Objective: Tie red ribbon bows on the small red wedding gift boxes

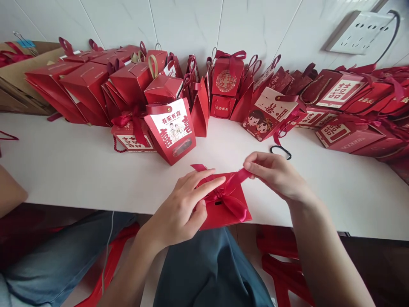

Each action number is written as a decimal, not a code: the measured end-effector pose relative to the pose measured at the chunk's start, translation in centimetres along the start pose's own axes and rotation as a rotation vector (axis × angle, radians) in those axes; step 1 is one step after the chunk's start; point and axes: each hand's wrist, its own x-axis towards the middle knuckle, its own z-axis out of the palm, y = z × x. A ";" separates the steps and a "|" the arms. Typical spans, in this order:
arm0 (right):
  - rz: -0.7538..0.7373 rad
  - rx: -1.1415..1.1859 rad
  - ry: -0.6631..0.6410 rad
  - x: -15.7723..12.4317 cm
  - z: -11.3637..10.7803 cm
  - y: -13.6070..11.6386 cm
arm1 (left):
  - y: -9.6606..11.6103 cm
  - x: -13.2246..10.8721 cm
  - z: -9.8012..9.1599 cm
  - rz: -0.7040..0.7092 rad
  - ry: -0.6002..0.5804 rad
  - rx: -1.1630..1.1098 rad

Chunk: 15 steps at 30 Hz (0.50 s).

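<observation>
A flat red gift box point(228, 213) lies at the near edge of the white table point(79, 170), with a red satin ribbon point(230, 192) tied across it. My left hand point(185, 204) rests on the box and pinches the ribbon near its knot. My right hand point(275, 172) holds one ribbon end between thumb and fingers, pulled up and to the right. Part of the box is hidden under my left hand.
Several red gift boxes and bags crowd the back of the table against the wall, among them a printed bag point(172, 130) just beyond my hands. A black loop point(281, 151) lies near my right hand. A brown carton point(19, 81) stands at far left. A wall socket point(358, 32) is upper right.
</observation>
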 end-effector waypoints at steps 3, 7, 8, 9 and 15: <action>-0.027 0.026 -0.030 2.5 0.9 -0.2 | 0.1 0.0 -0.2 -0.011 -0.045 0.025; -0.001 -0.058 -0.207 5.1 1.4 0.7 | 0.4 0.2 -0.5 -0.060 -0.084 0.051; 0.002 -0.091 -0.251 5.4 1.4 0.9 | 0.5 0.3 -0.5 -0.072 -0.089 0.052; 0.000 -0.116 -0.277 5.5 1.3 1.2 | 0.5 0.4 -0.5 -0.082 -0.094 0.051; -0.169 -0.313 0.158 1.9 1.3 0.9 | 0.5 0.9 -0.6 -0.103 -0.115 0.027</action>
